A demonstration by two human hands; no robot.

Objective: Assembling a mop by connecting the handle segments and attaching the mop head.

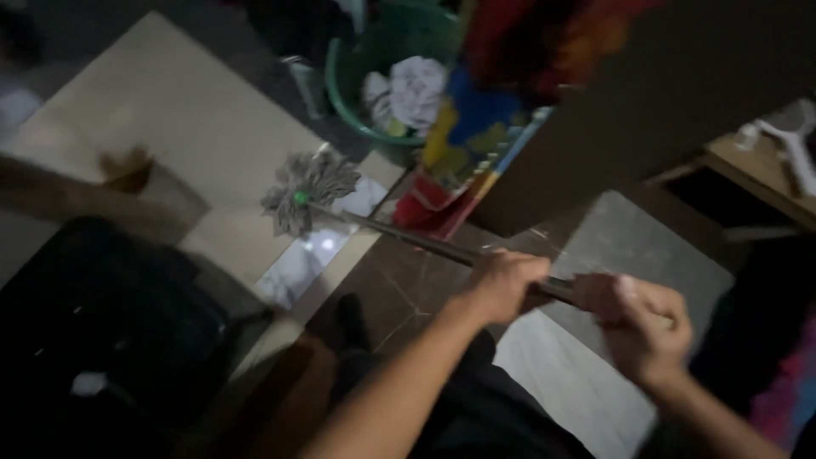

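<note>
Both hands are clamped on the dark mop handle (425, 242), left hand (503, 285) ahead of right hand (637, 327), its grey string head (306, 191) resting on the tiled floor (195, 127).

There is one view only, from the camera on my head, so nothing is shared with a second picture. It looks steeply down and a little ahead, over my forearms to the floor (195, 127). The horizon is rolled: the floor tiles run slantwise across the frame. My left hand (503, 285) and right hand (639, 327) sit close under the lens, low and right of centre, both blurred. The mop head (306, 191) lies farther out, near the middle. The green basket (357, 68) marks the far reach, at the top edge. The corners are dark.
</note>
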